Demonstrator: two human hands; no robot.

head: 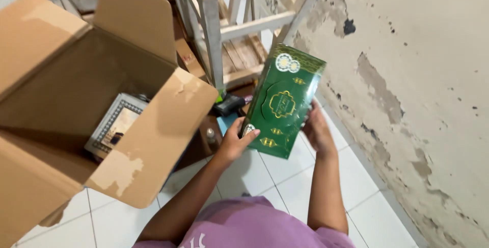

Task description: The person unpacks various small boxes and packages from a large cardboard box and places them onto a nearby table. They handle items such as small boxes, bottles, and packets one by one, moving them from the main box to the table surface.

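Note:
I hold a flat green box [283,101] with gold ornament up in front of me, tilted a little to the right. My left hand [235,141] grips its lower left edge with the thumb across the front. My right hand [318,131] supports its right side from behind. To the left stands a large open cardboard box [76,80] with its flaps spread out. Inside it lies a grey box with a patterned border [115,123].
White wooden furniture frames [219,23] are stacked behind the green box. A stained, peeling wall [407,74] runs along the right. White floor tiles [285,187] lie below. Small dark items [228,104] sit at the foot of the furniture.

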